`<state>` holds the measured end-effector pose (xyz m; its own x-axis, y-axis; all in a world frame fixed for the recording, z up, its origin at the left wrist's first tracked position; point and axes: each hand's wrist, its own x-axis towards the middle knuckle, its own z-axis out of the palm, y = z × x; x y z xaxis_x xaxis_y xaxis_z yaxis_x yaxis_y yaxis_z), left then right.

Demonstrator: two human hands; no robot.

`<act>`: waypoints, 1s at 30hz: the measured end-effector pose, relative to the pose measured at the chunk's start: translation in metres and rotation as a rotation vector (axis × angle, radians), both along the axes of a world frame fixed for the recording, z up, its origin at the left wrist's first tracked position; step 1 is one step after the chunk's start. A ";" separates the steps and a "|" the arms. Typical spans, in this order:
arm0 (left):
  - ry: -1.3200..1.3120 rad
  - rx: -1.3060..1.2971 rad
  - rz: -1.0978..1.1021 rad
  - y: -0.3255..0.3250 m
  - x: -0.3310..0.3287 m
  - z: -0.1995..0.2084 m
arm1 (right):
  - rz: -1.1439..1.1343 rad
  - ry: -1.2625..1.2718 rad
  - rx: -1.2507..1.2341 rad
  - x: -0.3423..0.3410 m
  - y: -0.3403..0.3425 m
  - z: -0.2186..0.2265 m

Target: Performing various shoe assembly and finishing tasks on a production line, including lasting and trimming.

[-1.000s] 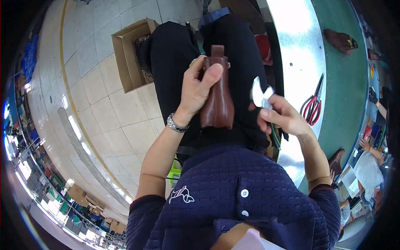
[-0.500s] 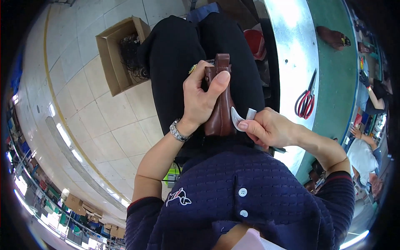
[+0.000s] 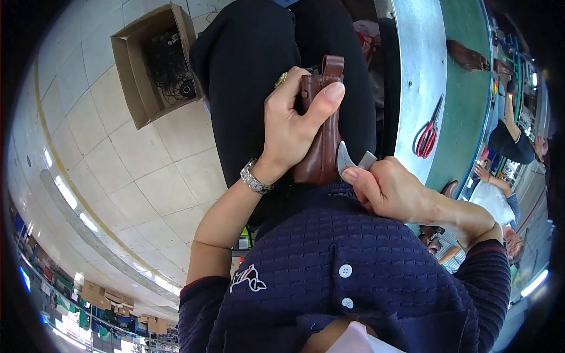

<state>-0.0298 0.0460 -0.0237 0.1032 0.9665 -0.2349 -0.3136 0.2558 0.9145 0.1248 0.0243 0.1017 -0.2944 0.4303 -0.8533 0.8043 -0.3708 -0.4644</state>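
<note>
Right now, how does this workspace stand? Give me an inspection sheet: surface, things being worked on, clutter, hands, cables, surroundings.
Surface: metal strip beside a green worktop, to the person's right.
Things in work: brown leather piece over the lap; curved-bladed cutter at its lower right edge, contact unclear.
Clutter: scissors on the strip; brown shoe on the worktop; cardboard box left of the legs.
Hands: left hand grips the leather; right hand grips the cutter.
Cables: dark tangled strands in the box; cable or thread, cannot tell.
Surroundings: tiled floor at left; co-worker in white at right.
</note>
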 end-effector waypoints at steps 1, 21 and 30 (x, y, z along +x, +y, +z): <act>-0.003 -0.001 -0.002 0.000 0.000 -0.001 | -0.009 -0.020 0.037 -0.002 -0.004 0.000; 0.067 0.071 -0.004 -0.010 0.021 0.002 | 0.054 -0.013 0.266 0.029 -0.050 -0.017; 0.059 0.020 0.042 0.001 0.018 0.003 | -0.127 0.039 0.343 0.018 -0.059 -0.032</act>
<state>-0.0121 0.0465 -0.0206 0.0490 0.9743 -0.2199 -0.2690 0.2249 0.9365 0.1431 -0.0348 0.0694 -0.2498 0.7246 -0.6423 0.7412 -0.2837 -0.6084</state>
